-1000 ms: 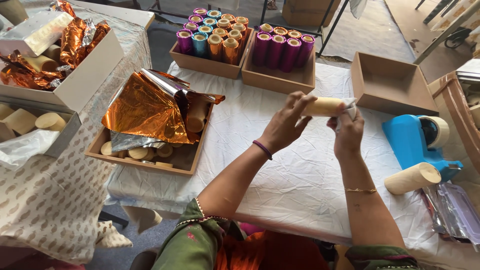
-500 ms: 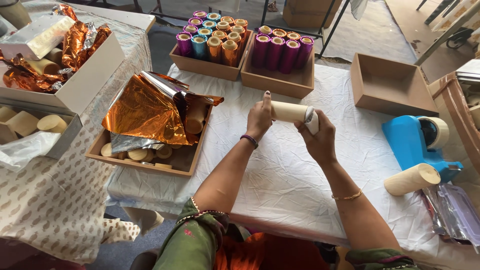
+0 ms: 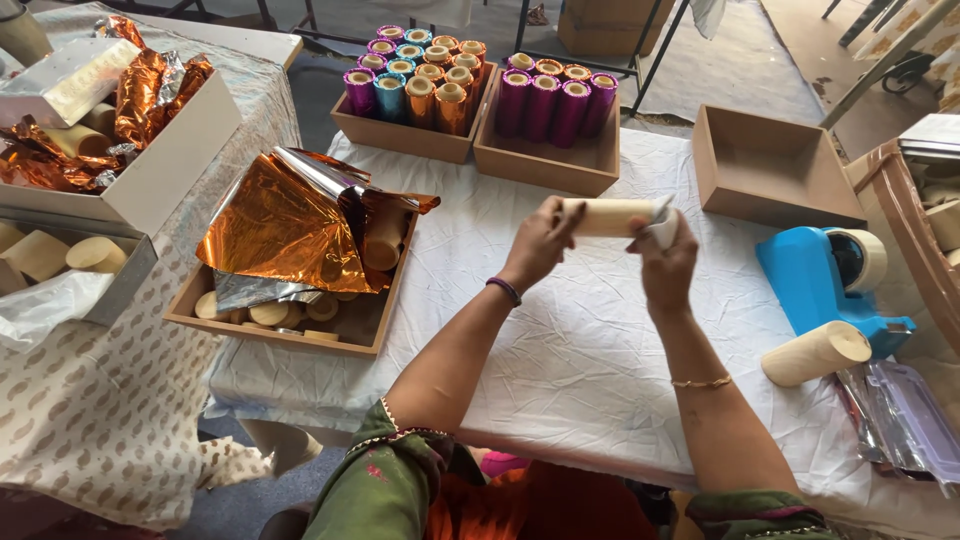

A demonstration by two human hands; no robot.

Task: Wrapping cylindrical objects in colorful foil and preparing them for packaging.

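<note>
Site was a small hand-craft packing workshop set up on cloth-covered tables [image 3: 560, 370]. Shallow brown cardboard trays [image 3: 545, 165] held rows of foil-wrapped tubes in purple, blue and gold [image 3: 420, 80], with loose sheets of orange metallic foil [image 3: 270, 225] and bare tan cardboard tubes [image 3: 815, 352] alongside. A blue plastic tape dispenser [image 3: 815, 275] stood nearby.

One camera sits on my head, aimed steeply down and forward across the white-clothed table [image 3: 560, 360]. It views my forearms at close range, my lap at the bottom edge, and the floor beyond the table's far edge.
</note>
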